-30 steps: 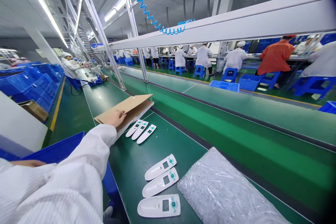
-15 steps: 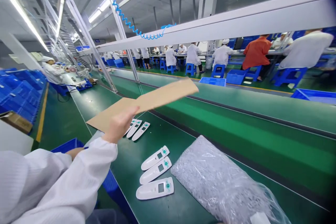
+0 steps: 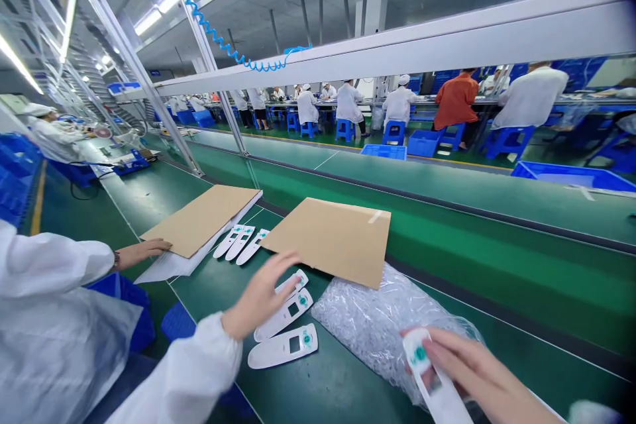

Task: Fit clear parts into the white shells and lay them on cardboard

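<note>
My left hand (image 3: 258, 298) hangs open, holding nothing, just above the nearer group of white plastic casings (image 3: 285, 315). One casing in that group is partly hidden under my palm. My right hand (image 3: 472, 371) grips another white casing (image 3: 432, 391) with a teal centre, low over a clear plastic bag of packing material (image 3: 382, 324). A loose cardboard sheet (image 3: 328, 238) lies flat beyond my left hand, overlapping the bag's top edge. Farther left are several more casings (image 3: 241, 244), beside a stack of cardboard sheets (image 3: 199, 218).
A co-worker's hand (image 3: 142, 253) rests at the stack's left edge, near white sheets (image 3: 169, 266). The green workbench (image 3: 338, 377) runs left to right. Blue crates (image 3: 14, 165) stand at the left. Other workers sit on blue stools beyond a white rail (image 3: 397, 66).
The cardboard sheet my left hand lifted now lies flat to the right of the casings, and that hand has let go. My right hand has come into view holding a casing.
</note>
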Demonstrator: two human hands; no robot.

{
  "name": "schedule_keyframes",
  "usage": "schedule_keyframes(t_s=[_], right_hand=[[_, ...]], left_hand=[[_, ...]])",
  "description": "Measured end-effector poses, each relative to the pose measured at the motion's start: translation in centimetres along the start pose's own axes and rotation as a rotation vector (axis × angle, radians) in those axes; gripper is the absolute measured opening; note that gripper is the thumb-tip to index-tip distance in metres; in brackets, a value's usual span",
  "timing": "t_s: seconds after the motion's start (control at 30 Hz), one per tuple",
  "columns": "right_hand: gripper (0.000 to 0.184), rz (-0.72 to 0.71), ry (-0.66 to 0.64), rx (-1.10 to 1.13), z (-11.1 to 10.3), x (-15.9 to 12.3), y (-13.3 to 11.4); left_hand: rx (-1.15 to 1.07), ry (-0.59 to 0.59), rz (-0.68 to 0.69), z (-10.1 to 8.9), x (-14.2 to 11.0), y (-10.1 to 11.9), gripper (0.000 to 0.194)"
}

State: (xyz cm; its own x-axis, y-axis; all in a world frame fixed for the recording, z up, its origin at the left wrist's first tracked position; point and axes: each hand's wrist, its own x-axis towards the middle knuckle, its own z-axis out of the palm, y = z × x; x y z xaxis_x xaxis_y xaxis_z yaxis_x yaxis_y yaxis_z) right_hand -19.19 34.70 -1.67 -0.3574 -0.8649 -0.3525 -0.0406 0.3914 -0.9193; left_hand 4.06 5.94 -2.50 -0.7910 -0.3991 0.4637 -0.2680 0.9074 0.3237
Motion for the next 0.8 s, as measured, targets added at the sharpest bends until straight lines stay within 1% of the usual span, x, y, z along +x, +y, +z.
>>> schedule_keyframes(t_s=[0.03, 0.07, 0.1, 0.13, 0.17, 0.2, 0.3, 0.33, 0.37, 0.4, 0.43, 0.47, 0.5, 0.57, 0.6, 0.63, 0.67, 0.73, 0.8], right_hand=[[0.067, -0.020, 0.020, 0.064, 0.3, 0.9, -1.3], [0.069, -0.034, 0.023, 0.127, 0.7, 2.0, -2.5], [0.070, -0.050, 0.010, 0.175, 1.3, 3.1, -3.5], [0.071, -0.063, -0.011, 0.210, 1.8, 4.2, -4.3], [0.071, -0.070, -0.038, 0.227, 2.3, 5.2, -4.9], [0.071, -0.076, -0.062, 0.233, 2.7, 6.0, -5.2], [0.074, -0.062, -0.079, 0.241, 2.8, 7.8, -5.2], [0.076, -0.052, -0.072, 0.245, 2.7, 8.1, -5.1], [0.075, -0.045, -0.068, 0.251, 2.6, 8.4, -4.9], [0.074, -0.045, -0.065, 0.263, 2.6, 8.7, -4.8], [0.072, -0.049, -0.060, 0.281, 2.7, 8.9, -4.7], [0.069, -0.059, -0.051, 0.302, 3.0, 9.2, -4.7], [0.066, -0.073, -0.039, 0.328, 3.4, 9.5, -4.8], [0.060, -0.110, -0.007, 0.385, 4.6, 10.4, -5.0], [0.058, -0.128, 0.007, 0.411, 5.3, 10.8, -5.0], [0.056, -0.145, 0.014, 0.434, 6.1, 11.2, -5.1], [0.054, -0.157, 0.015, 0.453, 6.9, 11.5, -5.1], [0.052, -0.167, 0.009, 0.474, 8.1, 11.8, -5.2], [0.053, -0.171, -0.013, 0.474, 8.5, 11.9, -5.4]], left_hand=[[-0.042, -0.012, -0.026, 0.4, -1.1, 2.1, 0.039], [-0.109, -0.045, -0.055, 0.9, -2.1, 3.8, 0.038], [-0.223, -0.074, -0.121, 1.2, -2.8, 4.8, 0.036], [-0.277, -0.080, -0.177, 1.5, -3.2, 4.9, 0.034], [-0.308, -0.062, -0.230, 1.5, -3.4, 4.2, 0.032], [-0.307, -0.023, -0.280, 1.3, -3.4, 2.8, 0.032], [-0.232, 0.153, -0.419, -0.7, -2.8, -3.6, 0.039], [-0.226, 0.200, -0.456, -1.5, -2.5, -5.3, 0.041], [-0.234, 0.235, -0.482, -2.2, -2.1, -6.3, 0.041], [-0.262, 0.250, -0.496, -2.6, -1.7, -6.6, 0.039], [-0.310, 0.243, -0.496, -2.7, -1.2, -6.0, 0.036], [-0.373, 0.211, -0.486, -2.4, -0.8, -4.8, 0.032], [-0.452, 0.151, -0.465, -1.8, -0.4, -3.0, 0.030], [-0.634, -0.033, -0.417, -0.1, 0.1, 1.1, 0.028], [-0.759, -0.127, -0.419, 0.9, 0.3, 2.9, 0.029], [-0.916, -0.199, -0.463, 1.9, 0.5, 4.4, 0.029], [-1.024, -0.245, -0.501, 2.8, 0.7, 5.5, 0.032], [-1.153, -0.271, -0.571, 4.3, 1.1, 6.3, 0.040], [-1.164, -0.270, -0.596, 4.9, 1.4, 5.8, 0.047]])
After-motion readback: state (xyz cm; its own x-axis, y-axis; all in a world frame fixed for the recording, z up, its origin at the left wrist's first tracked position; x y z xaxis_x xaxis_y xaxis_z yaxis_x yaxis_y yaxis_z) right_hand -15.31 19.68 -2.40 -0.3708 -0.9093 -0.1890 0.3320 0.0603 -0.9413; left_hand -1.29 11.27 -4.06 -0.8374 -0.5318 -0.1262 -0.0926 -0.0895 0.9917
